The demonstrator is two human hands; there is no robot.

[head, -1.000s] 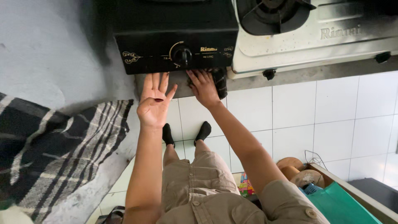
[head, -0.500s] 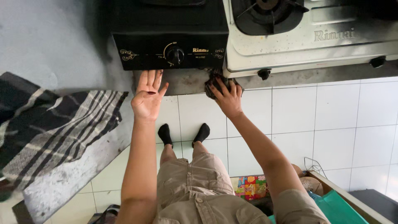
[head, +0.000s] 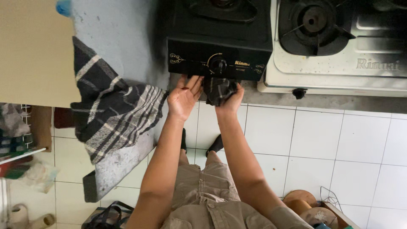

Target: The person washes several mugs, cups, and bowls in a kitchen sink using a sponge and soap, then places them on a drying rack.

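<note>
Two bare hands reach forward to the front edge of a grey concrete counter (head: 127,29), seen from above. The right hand (head: 231,99) is bunched around a dark crumpled cloth (head: 218,89), fingers curled and closed on it, holding it against the counter edge just below the front panel of a black single-burner gas stove (head: 220,38). The cloth sits directly under the stove's round black control knob (head: 218,64). The left hand (head: 184,95) lies just beside the cloth, palm up, its fingers held straight and close together with the tips touching the underside of the stove's front; it grips nothing. To the right of the black stove stands a white metal gas stove (head: 339,51) with a dark burner ring. To the left, a black-and-white plaid towel (head: 106,110) hangs over the counter edge. Below are the person's khaki shorts (head: 207,195), dark-socked feet and a white tiled floor (head: 322,140).
</note>
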